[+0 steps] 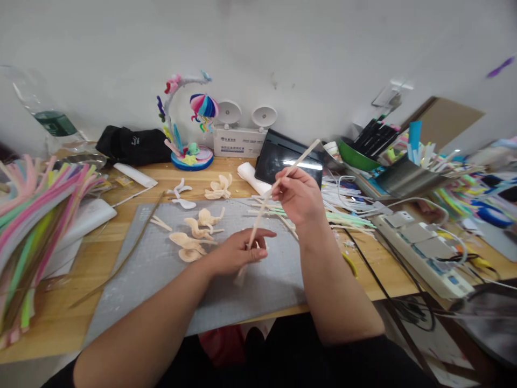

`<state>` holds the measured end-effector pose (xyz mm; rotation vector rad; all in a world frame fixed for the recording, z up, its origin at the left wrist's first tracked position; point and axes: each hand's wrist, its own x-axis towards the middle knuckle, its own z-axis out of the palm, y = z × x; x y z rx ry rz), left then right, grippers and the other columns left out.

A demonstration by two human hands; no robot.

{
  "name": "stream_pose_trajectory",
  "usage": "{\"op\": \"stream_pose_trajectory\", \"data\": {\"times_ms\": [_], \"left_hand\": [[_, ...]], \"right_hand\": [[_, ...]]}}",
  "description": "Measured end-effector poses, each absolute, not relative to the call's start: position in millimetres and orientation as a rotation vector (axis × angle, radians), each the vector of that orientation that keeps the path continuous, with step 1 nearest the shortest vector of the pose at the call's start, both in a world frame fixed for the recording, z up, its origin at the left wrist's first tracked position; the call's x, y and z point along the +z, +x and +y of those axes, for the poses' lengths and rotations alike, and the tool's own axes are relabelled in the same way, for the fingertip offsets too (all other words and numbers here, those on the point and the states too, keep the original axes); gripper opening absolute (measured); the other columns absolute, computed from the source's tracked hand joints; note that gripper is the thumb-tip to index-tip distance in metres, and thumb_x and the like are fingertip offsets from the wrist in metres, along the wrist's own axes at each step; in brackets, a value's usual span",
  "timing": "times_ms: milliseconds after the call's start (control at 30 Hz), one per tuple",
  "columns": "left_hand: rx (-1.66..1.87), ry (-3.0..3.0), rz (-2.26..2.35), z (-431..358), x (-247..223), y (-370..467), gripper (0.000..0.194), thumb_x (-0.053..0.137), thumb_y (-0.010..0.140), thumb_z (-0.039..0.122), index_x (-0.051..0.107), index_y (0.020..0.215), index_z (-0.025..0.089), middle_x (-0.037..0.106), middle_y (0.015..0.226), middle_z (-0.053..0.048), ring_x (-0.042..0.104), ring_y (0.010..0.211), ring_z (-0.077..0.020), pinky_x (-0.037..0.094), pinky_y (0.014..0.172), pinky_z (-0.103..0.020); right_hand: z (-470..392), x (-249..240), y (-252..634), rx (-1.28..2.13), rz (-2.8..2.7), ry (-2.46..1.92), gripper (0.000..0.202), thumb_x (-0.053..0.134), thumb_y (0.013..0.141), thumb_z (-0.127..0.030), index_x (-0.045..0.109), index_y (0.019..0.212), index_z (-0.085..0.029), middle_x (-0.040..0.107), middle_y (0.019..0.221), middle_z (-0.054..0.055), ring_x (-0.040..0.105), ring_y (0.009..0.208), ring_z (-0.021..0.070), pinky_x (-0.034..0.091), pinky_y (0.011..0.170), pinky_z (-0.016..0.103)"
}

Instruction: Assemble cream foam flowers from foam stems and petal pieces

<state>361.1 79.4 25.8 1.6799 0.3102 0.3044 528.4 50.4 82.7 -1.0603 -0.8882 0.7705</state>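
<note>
Holding a long, thin cream strip [262, 211] on a slant above a grey mat [161, 280], two bare hands work at a wooden bench [52, 337]. The strip's upper end points far and right; its lower end, blurred, hangs near the left hand [230, 254].

The right hand [301, 198] has thumb and fingers pinched closed on the upper part of the strip. The left hand's fingers are partly curled around the lower part, the index finger reaching out; whether they grip it firmly, I cannot tell.

The strip looks very light, soft on the surface and bendable, yet stiff enough to hold a nearly straight line. It is probably not slippery, though hard squeezing or a sharp bend could crease it. A light pinch at two spaced points along its length should suit it best.

To the left, cream petal shapes [181, 239] with thin stems lie on the mat; they look easily bent, so their stems seem the better hold. Pale strips [343, 215] spread on the right.
</note>
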Motion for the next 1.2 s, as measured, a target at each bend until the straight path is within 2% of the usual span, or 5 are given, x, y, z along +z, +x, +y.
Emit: {"op": "stream_pose_trajectory", "data": {"times_ms": [100,267,567,733,1200], "left_hand": [[0.378,1.623,0.387,81,30,358,0.027,0.049,0.075,0.035,0.062,0.091,0.017,0.052,0.066,0.000,0.046,0.057,-0.0089,0.039,0.054,-0.021],[0.628,1.479,0.680,92,27,357,0.028,0.050,0.074,0.039,0.061,0.084,0.015,0.042,0.048,0.005,0.038,0.042,-0.0065,0.032,0.042,-0.019],[1.135,1.169,0.748,100,29,357,0.015,0.065,0.063,0.028,0.059,0.065,0.015,0.056,0.062,0.003,0.049,0.049,-0.0059,0.041,0.050,-0.019],[1.177,1.033,0.665,106,26,357,0.017,0.067,0.062,0.027,0.056,0.060,0.014,0.053,0.057,0.004,0.049,0.048,-0.0053,0.040,0.049,-0.017],[1.178,1.236,0.854,115,21,354,0.019,0.062,0.065,0.033,0.058,0.064,0.014,0.054,0.054,0.004,0.051,0.047,-0.0069,0.042,0.048,-0.018]], "right_hand": [[59,83,533,0.687,-0.803,-0.991,0.008,0.051,0.069,-0.023,0.048,0.076,-0.021,0.056,0.075,-0.004,0.057,0.063,0.0077,0.046,0.051,0.020],[60,57,557,0.575,-0.495,-0.910,0.012,0.053,0.069,-0.022,0.046,0.078,-0.022,0.052,0.061,-0.008,0.053,0.052,0.0046,0.047,0.054,0.020],[57,41,529,0.954,-0.849,-1.001,0.007,0.058,0.067,-0.022,0.055,0.071,-0.017,0.035,0.040,-0.010,0.027,0.032,0.0021,0.032,0.035,0.017],[62,25,496,1.059,-1.064,-1.197,0.015,0.060,0.067,-0.030,0.057,0.072,-0.016,0.046,0.049,-0.007,0.035,0.034,0.0028,0.029,0.033,0.017],[60,25,492,0.678,-1.474,-1.495,0.014,0.052,0.073,-0.026,0.060,0.075,-0.015,0.047,0.049,-0.005,0.040,0.043,0.0062,0.032,0.044,0.020]]}}
